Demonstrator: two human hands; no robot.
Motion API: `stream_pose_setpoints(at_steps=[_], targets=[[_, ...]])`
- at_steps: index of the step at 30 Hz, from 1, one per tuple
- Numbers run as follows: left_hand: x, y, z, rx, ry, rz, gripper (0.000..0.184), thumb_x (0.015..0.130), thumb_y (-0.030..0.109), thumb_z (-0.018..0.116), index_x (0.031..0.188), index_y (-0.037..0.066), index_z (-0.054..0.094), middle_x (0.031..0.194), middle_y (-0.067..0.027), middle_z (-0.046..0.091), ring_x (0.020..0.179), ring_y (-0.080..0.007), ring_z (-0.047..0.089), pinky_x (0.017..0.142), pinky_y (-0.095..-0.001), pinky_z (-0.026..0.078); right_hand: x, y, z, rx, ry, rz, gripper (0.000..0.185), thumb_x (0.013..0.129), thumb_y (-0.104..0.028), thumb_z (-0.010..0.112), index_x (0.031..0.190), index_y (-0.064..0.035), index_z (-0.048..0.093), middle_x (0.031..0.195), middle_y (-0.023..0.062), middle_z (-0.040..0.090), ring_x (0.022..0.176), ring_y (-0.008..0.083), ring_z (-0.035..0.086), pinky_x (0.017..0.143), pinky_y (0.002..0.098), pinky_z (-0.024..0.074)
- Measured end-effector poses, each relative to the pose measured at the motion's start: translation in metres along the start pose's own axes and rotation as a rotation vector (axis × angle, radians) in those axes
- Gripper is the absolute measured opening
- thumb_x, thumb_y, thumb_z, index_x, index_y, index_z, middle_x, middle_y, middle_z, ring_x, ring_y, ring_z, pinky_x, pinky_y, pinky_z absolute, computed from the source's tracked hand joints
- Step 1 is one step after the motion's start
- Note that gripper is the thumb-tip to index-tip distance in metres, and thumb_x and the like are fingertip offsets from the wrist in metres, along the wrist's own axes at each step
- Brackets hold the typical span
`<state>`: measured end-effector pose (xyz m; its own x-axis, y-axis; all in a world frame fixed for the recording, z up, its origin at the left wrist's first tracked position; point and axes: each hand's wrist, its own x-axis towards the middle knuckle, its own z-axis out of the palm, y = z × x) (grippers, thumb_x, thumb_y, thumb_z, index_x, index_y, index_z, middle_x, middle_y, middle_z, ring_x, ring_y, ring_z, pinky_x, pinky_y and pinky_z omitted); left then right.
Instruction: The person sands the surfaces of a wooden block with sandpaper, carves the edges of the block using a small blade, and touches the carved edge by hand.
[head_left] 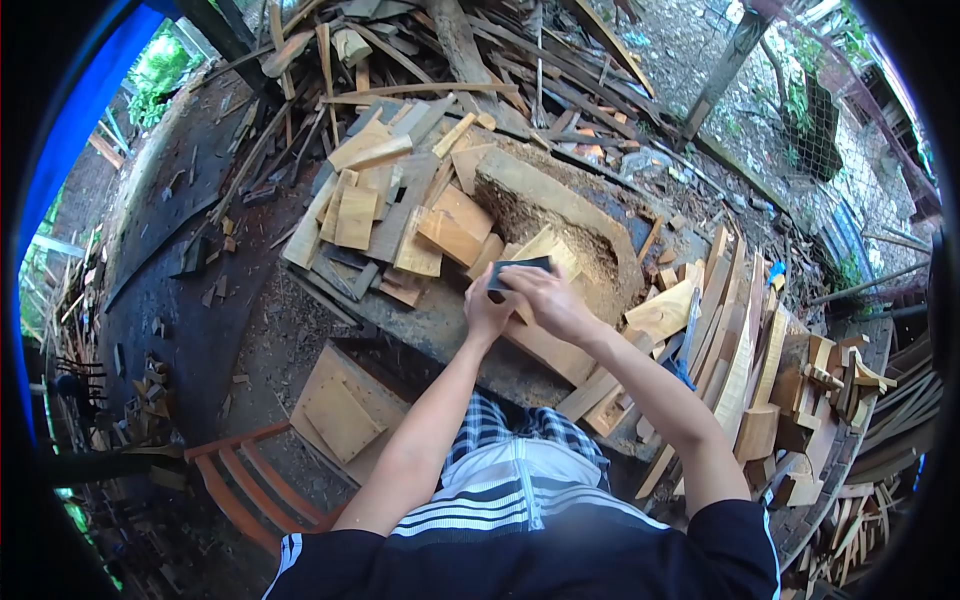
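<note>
My left hand (487, 306) and my right hand (552, 300) meet in front of me, above the near edge of the workbench. Between them is a small dark sheet (522, 266) that looks like sandpaper. My left hand's fingers are closed at its left side, and my right hand's fingers press over it from the right. Whether a piece of wood lies under the sheet is hidden by my hands. Just beyond them a pale wood block (548, 246) sits by a hollow full of sawdust (590, 245). A wooden board (550, 352) lies below my right hand.
Cut wood blocks (375, 205) are heaped on the bench at left. Long wooden strips (735, 330) lean at right, near stacked wooden pieces (808, 400). An orange-brown slatted chair (250, 485) stands at lower left beside a wooden panel (345, 415). Scrap timber (470, 60) is piled behind.
</note>
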<state>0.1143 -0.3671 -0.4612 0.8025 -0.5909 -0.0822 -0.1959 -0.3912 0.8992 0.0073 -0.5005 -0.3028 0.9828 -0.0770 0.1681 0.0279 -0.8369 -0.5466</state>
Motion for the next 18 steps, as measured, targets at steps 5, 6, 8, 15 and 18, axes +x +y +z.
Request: stream_pose_setpoints(at_steps=[5, 6, 8, 15, 18], targets=[[0.005, 0.055, -0.033, 0.395, 0.042, 0.036, 0.089, 0.074, 0.065, 0.075, 0.140, 0.011, 0.053, 0.149, -0.0136, 0.046, 0.136, -0.0333, 0.042, 0.113, -0.0454, 0.031, -0.074, 0.068, -0.046, 0.331, 0.659, 0.503, 0.033, 0.103, -0.009, 0.046, 0.133, -0.0010, 0.057, 0.112, 0.0067, 0.066, 0.099, 0.0165, 0.062, 0.090, 0.0276, 0.0475], [0.011, 0.070, -0.036, 0.394, 0.080, 0.067, 0.075, 0.082, 0.059, 0.070, 0.137, 0.010, 0.057, 0.146, -0.0128, 0.050, 0.136, -0.0309, 0.042, 0.112, -0.0459, 0.032, -0.099, 0.077, -0.049, 0.326, 0.609, 0.634, 0.034, 0.103, -0.013, 0.047, 0.133, -0.0012, 0.056, 0.109, 0.0056, 0.064, 0.093, 0.0145, 0.060, 0.088, 0.0281, 0.0494], [0.026, 0.078, -0.033, 0.405, -0.058, 0.100, 0.067, 0.086, 0.055, 0.067, 0.135, 0.009, 0.059, 0.143, -0.0120, 0.053, 0.136, -0.0294, 0.043, 0.112, -0.0460, 0.032, -0.141, 0.085, -0.036, 0.430, 0.619, 0.809, 0.036, 0.104, -0.017, 0.047, 0.135, -0.0019, 0.056, 0.100, 0.0054, 0.062, 0.083, 0.0130, 0.058, 0.080, 0.0305, 0.0530], [0.039, 0.078, -0.016, 0.114, 0.004, 0.343, 0.035, 0.097, 0.029, 0.063, 0.119, 0.002, 0.069, 0.103, -0.0123, 0.074, 0.089, -0.0237, 0.070, 0.080, -0.0327, 0.054, -0.193, 0.070, 0.025, 0.895, 0.763, 1.013, 0.034, 0.104, -0.031, 0.050, 0.123, -0.0052, 0.060, 0.106, 0.0035, 0.062, 0.092, 0.0148, 0.063, 0.071, 0.0332, 0.0613], [0.028, 0.119, -0.047, -0.574, -0.399, -0.224, 0.035, 0.104, 0.021, 0.054, 0.126, -0.004, 0.063, 0.112, -0.0037, 0.070, 0.100, -0.0069, 0.062, 0.088, -0.0239, 0.050, -0.178, 0.070, 0.024, 1.056, 0.784, 1.020, 0.034, 0.104, -0.033, 0.050, 0.124, -0.0074, 0.059, 0.106, 0.0036, 0.063, 0.091, 0.0156, 0.064, 0.071, 0.0340, 0.0610]])
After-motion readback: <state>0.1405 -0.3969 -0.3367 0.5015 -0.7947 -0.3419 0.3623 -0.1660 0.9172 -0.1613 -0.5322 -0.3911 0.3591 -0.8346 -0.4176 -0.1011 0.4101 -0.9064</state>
